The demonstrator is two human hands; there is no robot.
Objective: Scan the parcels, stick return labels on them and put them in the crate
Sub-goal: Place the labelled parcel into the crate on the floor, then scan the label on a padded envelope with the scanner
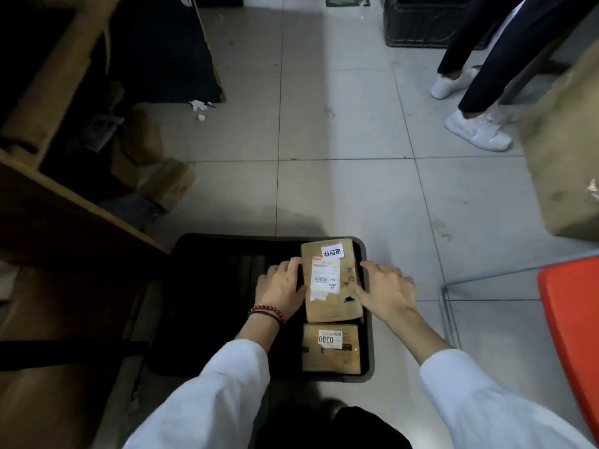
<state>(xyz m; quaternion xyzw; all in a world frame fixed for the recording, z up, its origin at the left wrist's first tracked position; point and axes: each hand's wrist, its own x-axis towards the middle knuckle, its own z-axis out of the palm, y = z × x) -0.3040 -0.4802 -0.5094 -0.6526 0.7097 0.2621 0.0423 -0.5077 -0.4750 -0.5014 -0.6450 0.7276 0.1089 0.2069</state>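
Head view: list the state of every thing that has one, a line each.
crate, on the floor, holds two parcels at its right side.
far parcel, flat in the crate, between both hands.
return label, stuck on the far parcel's far end.
near parcel, flat in the crate, untouched.
left hand, touches the far parcel's left edge.
right hand, fingers spread, thumb at the far parcel's right edge.

Floor: pale grey tiles, dark joints.
Shelf unit: wooden, at the left, in shadow.
Cardboard boxes: on the floor beneath the shelf unit.
Paper scraps: white, lying on the floor.
Bystander's legs: dark trousers, white shoes.
Red seat: at the right edge, with a metal frame beside it.
Large box: brown, blurred.
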